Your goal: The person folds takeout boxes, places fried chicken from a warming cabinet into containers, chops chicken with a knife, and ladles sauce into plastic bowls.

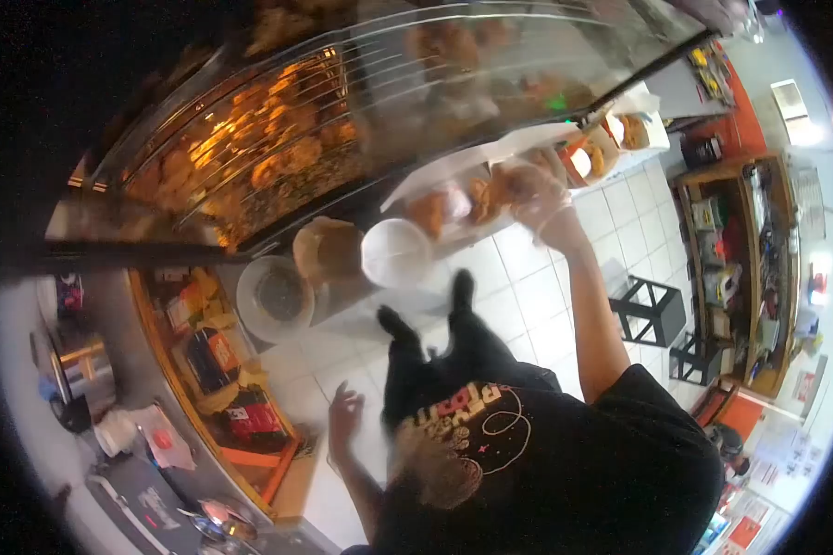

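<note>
My right hand [532, 196], seemingly in a thin clear glove, reaches forward over a white carton [416, 183] of fried pieces. It is smeared by motion, and I cannot make out whether its fingers grip anything. Brown fried food [481, 201] lies in the carton just left of the hand. Low beside my body, my left hand [344, 412] hangs with loosely bent fingers and nothing visible in it. Left of the carton stand a white bucket [396, 254], a brown paper-like container [329, 250] and a translucent tub [276, 298].
A lit glass cabinet [278, 139] with wire racks of fried food spans the far side. More filled boxes [631, 131] stand at the right. Black stools [652, 310] are on the tiled floor near a wooden shelf [736, 268]. A counter with wooden shelving [213, 388] runs along the left.
</note>
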The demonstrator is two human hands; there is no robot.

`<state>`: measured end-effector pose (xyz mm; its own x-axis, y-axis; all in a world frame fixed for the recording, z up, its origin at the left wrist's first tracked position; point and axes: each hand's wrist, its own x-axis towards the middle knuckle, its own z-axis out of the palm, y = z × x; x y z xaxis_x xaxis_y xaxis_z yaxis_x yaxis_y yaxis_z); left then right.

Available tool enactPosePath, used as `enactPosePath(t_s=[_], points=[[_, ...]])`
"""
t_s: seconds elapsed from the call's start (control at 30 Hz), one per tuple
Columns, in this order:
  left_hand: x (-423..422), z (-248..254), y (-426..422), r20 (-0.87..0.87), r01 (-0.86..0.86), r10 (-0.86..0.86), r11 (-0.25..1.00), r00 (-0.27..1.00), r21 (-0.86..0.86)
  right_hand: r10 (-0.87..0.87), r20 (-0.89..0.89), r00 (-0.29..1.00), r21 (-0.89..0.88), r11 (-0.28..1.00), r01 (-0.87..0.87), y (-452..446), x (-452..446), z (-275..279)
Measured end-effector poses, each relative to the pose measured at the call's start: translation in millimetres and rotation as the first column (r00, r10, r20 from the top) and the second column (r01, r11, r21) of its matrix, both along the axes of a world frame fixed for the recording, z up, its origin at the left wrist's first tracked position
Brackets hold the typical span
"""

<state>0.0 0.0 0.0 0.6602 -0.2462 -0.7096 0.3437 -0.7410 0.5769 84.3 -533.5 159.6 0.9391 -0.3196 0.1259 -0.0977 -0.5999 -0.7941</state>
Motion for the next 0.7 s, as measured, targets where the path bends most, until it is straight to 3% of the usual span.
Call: enactPosePath(t_s=[0.07, 0.1, 0.13, 0.17, 0.2, 0.3, 0.43, 0.57, 0.63, 0.67, 0.7], points=[[8.6, 17.0, 12.7, 0.033, 0.068, -0.067, 0.997, 0.997, -0.031, -0.172, 0.087, 0.981, 0.277, 0.950, 0.142, -7.9, 3.0, -61.1], [1.9, 12.8, -36.5, 0.037, 0.086, -0.086, 0.996, 0.996, -0.002, -0.192, 0.088, 0.977, 0.306, 0.939, 0.157, -50.7, -2.9, -74.5], [-2.6, 12.4, -42.4, 0.026, 0.095, -0.096, 0.995, 0.995, 0.042, -0.213, 0.074, 0.974, -0.072, 0.973, 0.218, -44.6, 1.5, -72.2], [-6.3, 11.0, -53.8, 0.019, 0.103, -0.104, 0.992, 0.994, 0.073, -0.234, 0.069, 0.970, -0.450, 0.860, 0.239, -46.2, 2.7, -70.1], [-1.1, 13.5, -66.3, 0.006, 0.105, -0.106, 0.993, 0.994, 0.062, -0.249, 0.078, 0.965, -0.438, 0.861, 0.258, -48.7, 1.5, -78.3], [4.5, 30.3, -91.8, 0.012, 0.175, -0.177, 0.982, 0.984, 0.067, -0.068, -0.145, 0.987, -0.566, 0.824, -0.026, -45.2, 2.4, -105.0], [3.4, 27.4, -105.4, 0.053, 0.180, -0.180, 0.984, 0.982, 0.009, -0.106, 0.067, 0.992, -0.471, 0.873, 0.125, -39.5, -2.9, -119.2], [11.6, 31.7, -119.8, 0.074, 0.208, -0.208, 0.978, 0.975, 0.005, -0.054, 0.126, 0.991, -0.439, 0.892, 0.104, -46.9, -6.2, -127.5], [18.2, 17.2, -117.0, 0.066, 0.238, -0.237, 0.971, 0.969, -0.009, -0.171, -0.233, 0.957, -0.267, 0.958, 0.106, -43.9, -13.3, -89.0], [20.8, 6.1, -121.3, 0.046, 0.257, -0.256, 0.966, 0.966, -0.020, -0.075, 0.014, 0.997, -0.529, 0.846, 0.071, -52.8, -30.7, -113.3], [25.1, -5.7, -129.6, 0.046, 0.290, -0.288, 0.956, 0.957, -0.048, -0.098, 0.082, 0.992, -0.486, 0.865, 0.125, -55.0, -47.5, -106.5]])
